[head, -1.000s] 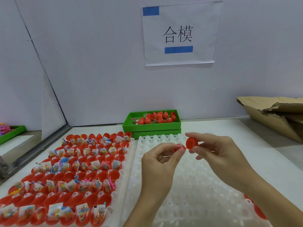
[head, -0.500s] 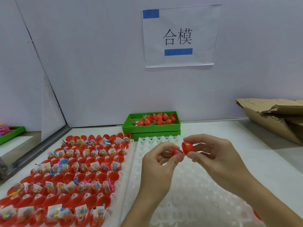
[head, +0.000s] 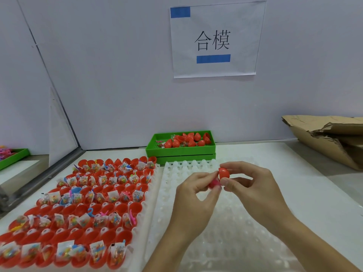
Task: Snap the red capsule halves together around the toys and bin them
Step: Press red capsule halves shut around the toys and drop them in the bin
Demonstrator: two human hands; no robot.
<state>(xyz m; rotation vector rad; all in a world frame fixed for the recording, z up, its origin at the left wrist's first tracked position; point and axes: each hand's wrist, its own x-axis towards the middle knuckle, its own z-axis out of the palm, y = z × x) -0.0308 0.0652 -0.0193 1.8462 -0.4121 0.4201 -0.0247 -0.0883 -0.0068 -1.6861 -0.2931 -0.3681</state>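
Head view: beneath your hands lies one dimpled white plastic tray (head: 225, 232); left of them, one tray of open red capsule halves (head: 82, 209); beyond them, two stacked green bins (head: 180, 154). Your right hand (head: 253, 189) pinches a glossy red dome half (head: 224, 172), now touching the lower half (head: 213, 184) pinched by your left hand (head: 196, 197).

Two hands (head: 196, 195); two green trays (head: 180, 152)
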